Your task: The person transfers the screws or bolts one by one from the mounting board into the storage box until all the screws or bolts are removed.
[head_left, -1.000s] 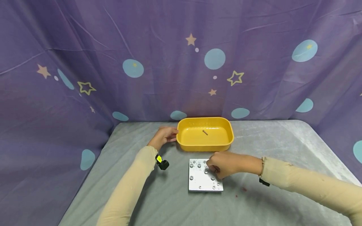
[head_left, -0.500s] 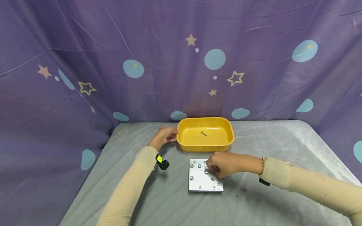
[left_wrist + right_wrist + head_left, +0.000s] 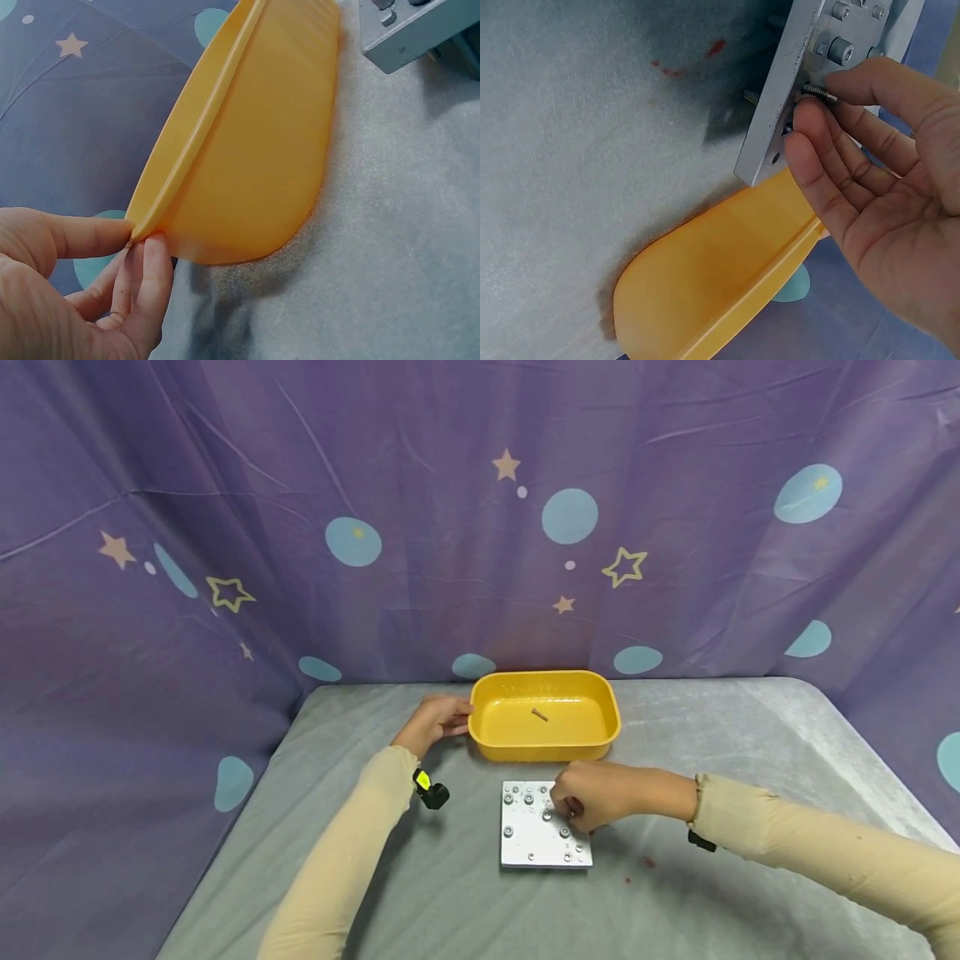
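Note:
My left hand (image 3: 435,720) pinches the rim of a yellow plastic tub (image 3: 543,752) at its left end, thumb on top and fingers below, as the left wrist view shows. One small screw (image 3: 540,715) lies in the tub. In front of it sits a silver metal plate (image 3: 534,847) fitted with several socket-head screws. My right hand (image 3: 592,795) is over the plate's right side. In the right wrist view its thumb and fingers pinch a small threaded screw (image 3: 819,93) by the plate's face. Screw ends (image 3: 751,96) stick out beneath the plate.
A grey cloth (image 3: 720,743) covers the table. Small red marks (image 3: 648,862) show on it, right of the plate. Behind the tub hangs a purple curtain (image 3: 450,602) with stars and blue spots.
The screw in the tub has shifted slightly left. My right hand's fingers have moved a little at the plate. The left hand keeps its grip on the rim.

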